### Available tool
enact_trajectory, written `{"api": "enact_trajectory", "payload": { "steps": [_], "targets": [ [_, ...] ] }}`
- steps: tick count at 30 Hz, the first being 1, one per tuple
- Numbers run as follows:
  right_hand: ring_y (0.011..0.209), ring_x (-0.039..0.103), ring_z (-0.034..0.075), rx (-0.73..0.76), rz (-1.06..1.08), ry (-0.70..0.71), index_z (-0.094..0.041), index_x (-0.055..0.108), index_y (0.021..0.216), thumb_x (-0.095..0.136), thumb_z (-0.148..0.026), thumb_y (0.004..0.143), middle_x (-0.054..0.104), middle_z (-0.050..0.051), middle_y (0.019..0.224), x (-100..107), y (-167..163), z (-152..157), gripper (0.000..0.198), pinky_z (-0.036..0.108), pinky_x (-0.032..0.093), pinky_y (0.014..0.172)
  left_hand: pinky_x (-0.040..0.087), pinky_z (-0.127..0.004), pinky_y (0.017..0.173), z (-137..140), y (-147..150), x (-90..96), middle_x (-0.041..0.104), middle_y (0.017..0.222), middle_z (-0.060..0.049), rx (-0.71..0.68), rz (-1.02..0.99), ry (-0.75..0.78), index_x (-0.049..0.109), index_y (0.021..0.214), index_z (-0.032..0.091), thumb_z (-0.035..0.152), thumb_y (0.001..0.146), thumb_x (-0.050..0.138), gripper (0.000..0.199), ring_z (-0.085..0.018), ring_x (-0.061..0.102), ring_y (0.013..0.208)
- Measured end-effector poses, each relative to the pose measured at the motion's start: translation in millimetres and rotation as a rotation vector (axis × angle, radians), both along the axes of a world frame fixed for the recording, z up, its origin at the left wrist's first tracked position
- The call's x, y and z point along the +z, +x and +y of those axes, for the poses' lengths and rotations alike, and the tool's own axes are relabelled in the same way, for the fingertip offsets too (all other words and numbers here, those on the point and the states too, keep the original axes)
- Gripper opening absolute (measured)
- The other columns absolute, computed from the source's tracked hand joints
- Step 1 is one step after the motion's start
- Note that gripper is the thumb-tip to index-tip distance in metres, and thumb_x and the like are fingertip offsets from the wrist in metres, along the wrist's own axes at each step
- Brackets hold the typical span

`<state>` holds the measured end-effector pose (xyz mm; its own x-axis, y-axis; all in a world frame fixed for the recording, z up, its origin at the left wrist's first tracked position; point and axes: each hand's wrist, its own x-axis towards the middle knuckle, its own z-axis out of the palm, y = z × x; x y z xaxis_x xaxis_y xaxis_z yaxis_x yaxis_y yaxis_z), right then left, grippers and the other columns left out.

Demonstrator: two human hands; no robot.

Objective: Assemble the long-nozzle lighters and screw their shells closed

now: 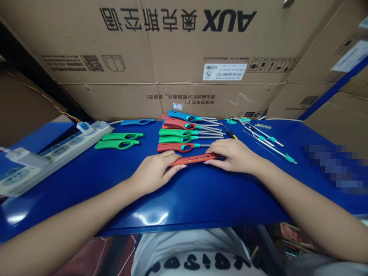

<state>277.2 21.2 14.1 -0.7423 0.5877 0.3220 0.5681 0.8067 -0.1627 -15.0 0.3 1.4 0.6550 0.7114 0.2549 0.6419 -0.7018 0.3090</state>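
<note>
Between my two hands is a red lighter handle (194, 158), held level just above the blue table. My left hand (156, 168) pinches its left end, and my right hand (230, 155) grips its right end. A dark seam runs along the handle's edge; the fingers cover both ends. Right behind it lies a row of long-necked gas lighters, among them a red lighter (175, 147), a green lighter (175, 139) and a blue lighter (181, 115), metal necks toward the right. Near my right hand rests a screwdriver (230, 134) with a black and yellow handle.
At left are green handles (117, 144) without necks and a blue handle (137, 122). A white power strip (60, 151) runs along the left side. Loose metal tubes with teal ends (270, 143) lie at right. A large cardboard box (178, 46) walls off the back.
</note>
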Motion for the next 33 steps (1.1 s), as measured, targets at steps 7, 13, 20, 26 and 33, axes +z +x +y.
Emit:
{"api": "enact_trajectory", "payload": {
  "steps": [7,13,20,26,33],
  "targets": [
    [0.081,0.065,0.020,0.001,-0.038,-0.045,-0.017,0.067,0.095,0.063,-0.039,0.095,0.071,0.007,0.089,-6,-7,-2,0.022,0.030,0.045,0.073,0.053,-0.030,0.078,0,2,-3.2,0.069,0.111,-0.003,0.025,-0.013,-0.056,0.069,0.114,0.024,0.050,0.098,0.056,0.033,-0.021,0.069,0.096],
    [0.086,0.063,0.020,0.040,-0.049,-0.148,-0.020,0.065,0.106,0.065,-0.047,0.092,0.069,0.005,0.094,-9,-10,-2,0.031,0.030,0.045,0.076,0.052,-0.037,0.091,2,3,-7.7,0.068,0.112,-0.007,-0.014,-0.066,-0.099,0.068,0.110,0.021,0.044,0.094,0.063,0.029,-0.024,0.065,0.105],
    [0.087,0.060,0.020,0.119,-0.073,-0.144,-0.019,0.065,0.097,0.055,-0.036,0.099,0.067,0.006,0.094,-8,-11,-4,0.020,0.032,0.045,0.080,0.052,-0.040,0.096,5,3,-10.6,0.068,0.112,-0.008,-0.025,-0.131,-0.147,0.066,0.107,0.019,0.039,0.089,0.069,0.027,-0.025,0.064,0.107],
    [0.086,0.060,0.020,0.106,-0.031,-0.083,-0.018,0.064,0.100,0.046,-0.032,0.103,0.068,0.007,0.093,-6,-13,-4,0.023,0.034,0.046,0.082,0.053,-0.038,0.090,4,5,-8.2,0.067,0.105,-0.007,-0.022,-0.141,-0.164,0.067,0.105,0.018,0.035,0.090,0.068,0.022,-0.024,0.065,0.100],
    [0.088,0.060,0.021,0.105,-0.060,-0.047,-0.017,0.066,0.104,0.051,-0.029,0.101,0.069,0.009,0.095,-5,-9,-2,0.019,0.034,0.045,0.083,0.053,-0.037,0.091,4,5,-8.0,0.067,0.106,-0.007,-0.033,-0.140,-0.151,0.068,0.105,0.018,0.035,0.090,0.069,0.022,-0.024,0.065,0.100]
  ]
}}
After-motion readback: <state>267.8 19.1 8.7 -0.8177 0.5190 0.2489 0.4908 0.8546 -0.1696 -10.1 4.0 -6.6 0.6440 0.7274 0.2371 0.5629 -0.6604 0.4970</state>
